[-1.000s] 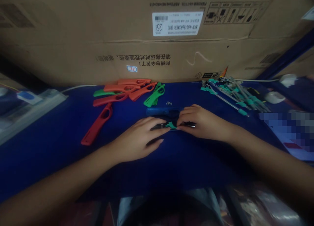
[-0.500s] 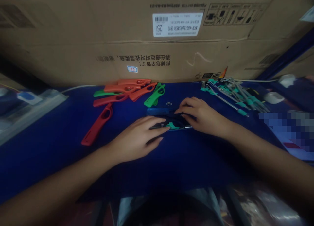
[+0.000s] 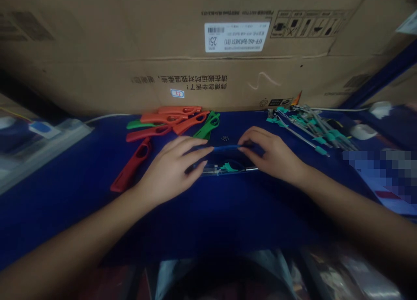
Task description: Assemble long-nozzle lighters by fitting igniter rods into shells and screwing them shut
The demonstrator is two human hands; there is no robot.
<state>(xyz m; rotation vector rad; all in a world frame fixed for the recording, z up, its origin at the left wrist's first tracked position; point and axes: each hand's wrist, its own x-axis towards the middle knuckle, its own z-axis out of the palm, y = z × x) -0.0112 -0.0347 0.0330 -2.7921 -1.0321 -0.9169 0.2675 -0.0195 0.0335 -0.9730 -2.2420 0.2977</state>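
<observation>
A blue lighter casing half (image 3: 227, 148) is held level between my two hands. My left hand (image 3: 172, 169) has its fingers closed on the casing's left end, covering that end. At the right end, my right hand (image 3: 269, 152) pinches the casing between thumb and fingers. Just below it on the table lies another blue casing half with a teal trigger (image 3: 230, 166) and a thin metal rod (image 3: 251, 169) in it. A clear part shows beside the trigger, near my left thumb. Small metal pieces (image 3: 224, 138), perhaps screws, lie behind the held casing.
Orange and red lighter casings (image 3: 164, 118) lie at the back left, with a green casing (image 3: 208, 125) beside them. One red casing (image 3: 132, 166) lies nearer. Several metal rods with teal triggers (image 3: 314, 128) are heaped at the back right. A cardboard box (image 3: 146, 35) stands behind.
The blue casing half, earlier lying behind the filled one with my right hand at it, is now held in both hands. My left hand has moved from the teal trigger to the casing's left end.
</observation>
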